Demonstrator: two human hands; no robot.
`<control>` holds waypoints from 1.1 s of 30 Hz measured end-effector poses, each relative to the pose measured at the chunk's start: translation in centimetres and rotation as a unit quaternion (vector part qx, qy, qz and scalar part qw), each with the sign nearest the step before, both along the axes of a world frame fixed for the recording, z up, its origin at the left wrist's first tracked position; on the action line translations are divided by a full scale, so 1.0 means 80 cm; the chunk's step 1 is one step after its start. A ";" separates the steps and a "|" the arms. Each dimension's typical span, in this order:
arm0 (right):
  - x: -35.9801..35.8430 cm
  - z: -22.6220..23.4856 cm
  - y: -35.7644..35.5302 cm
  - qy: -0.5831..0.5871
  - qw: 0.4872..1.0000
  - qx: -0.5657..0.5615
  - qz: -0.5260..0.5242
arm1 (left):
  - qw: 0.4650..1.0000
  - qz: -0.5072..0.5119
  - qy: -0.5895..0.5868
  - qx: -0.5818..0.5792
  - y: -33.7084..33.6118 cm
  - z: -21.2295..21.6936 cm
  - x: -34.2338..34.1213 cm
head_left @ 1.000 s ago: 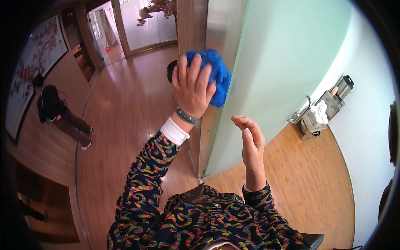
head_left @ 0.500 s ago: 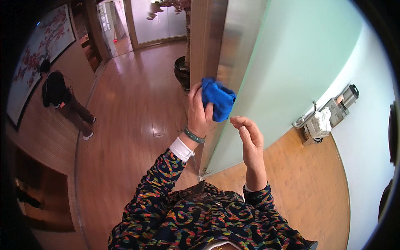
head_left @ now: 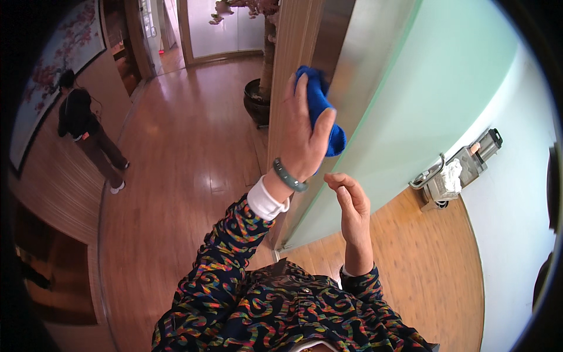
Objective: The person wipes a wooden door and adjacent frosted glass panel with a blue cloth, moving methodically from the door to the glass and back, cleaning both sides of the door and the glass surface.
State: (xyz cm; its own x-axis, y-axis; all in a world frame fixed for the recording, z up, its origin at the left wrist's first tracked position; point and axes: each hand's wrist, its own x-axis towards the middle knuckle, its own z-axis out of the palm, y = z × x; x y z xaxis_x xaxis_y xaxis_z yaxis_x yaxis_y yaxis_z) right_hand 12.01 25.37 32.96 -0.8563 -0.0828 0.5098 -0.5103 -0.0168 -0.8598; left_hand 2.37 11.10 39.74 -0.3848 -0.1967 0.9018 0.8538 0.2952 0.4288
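Wiping of the door edge is the step in hand. The left hand (head_left: pixel 302 144) presses a bunched blue cloth (head_left: pixel 321 105) against the brushed-metal strip (head_left: pixel 337 53) that runs up the door beside the wooden frame post (head_left: pixel 293 41); its fingers are curled over the cloth, thumb on the near side, holding it firmly. The right hand (head_left: pixel 352 202) hangs free just below, touching nothing, fingers loosely bent and holding nothing.

For a clean result, the cloth should probably lie flat under the palm rather than balled, with even pressure and strokes that follow the length of the strip, overlapping slightly. The free hand could steady the door so it does not swing.

The pale green frosted panel (head_left: pixel 434 100) adjoins the strip and looks smooth; smears would show on it readily. Floor (head_left: pixel 176 164) is glossy wood plank, reflecting daylight from a glazed doorway (head_left: pixel 220 29) at the far end. A dark planter (head_left: pixel 258 102) stands at the foot of the post. Another person (head_left: pixel 88 132) in dark clothing stands well apart on the left. A metal fitting with a white rag (head_left: pixel 451 176) sits low against the wall on the right.
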 end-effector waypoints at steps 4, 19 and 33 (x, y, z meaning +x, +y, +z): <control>0.000 0.006 -0.006 0.010 1.000 0.000 0.021 | 0.998 0.041 0.045 -0.001 0.016 0.015 -0.016; 0.005 -0.017 0.023 0.002 1.000 -0.011 -0.021 | 0.997 0.051 -0.049 -0.042 0.021 -0.288 0.011; -0.008 -0.029 0.017 -0.017 0.999 0.013 -0.025 | 0.997 0.068 -0.041 -0.025 0.014 -0.233 -0.013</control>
